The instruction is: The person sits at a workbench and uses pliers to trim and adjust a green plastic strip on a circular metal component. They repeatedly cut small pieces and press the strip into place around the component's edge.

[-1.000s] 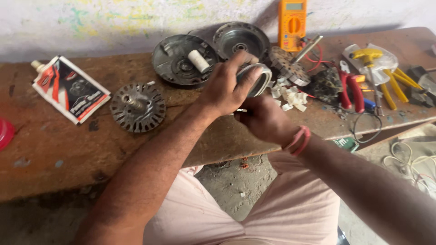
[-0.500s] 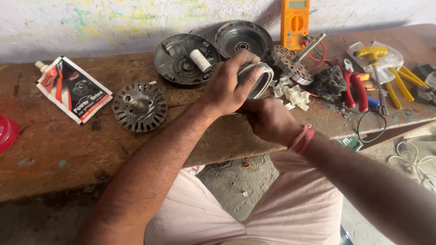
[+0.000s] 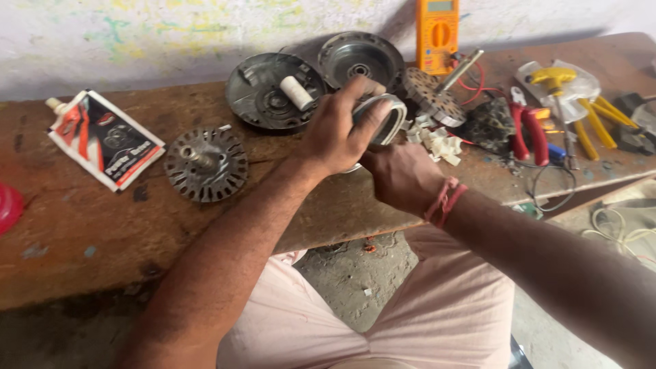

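My left hand (image 3: pixel 339 133) is gripping a shiny metal ring (image 3: pixel 383 117) above the worn wooden desk (image 3: pixel 102 225), and my right hand (image 3: pixel 403 176) is closing around its lower edge. A slotted round rotor (image 3: pixel 205 164) is lying left; two grey dish-shaped covers (image 3: pixel 263 102), white plastic bits (image 3: pixel 437 142) and red pliers (image 3: pixel 527 130) are crowding behind.

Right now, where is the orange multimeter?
In the head view, the orange multimeter stands against the wall at the bench's far right, just right of the round metal motor cover.
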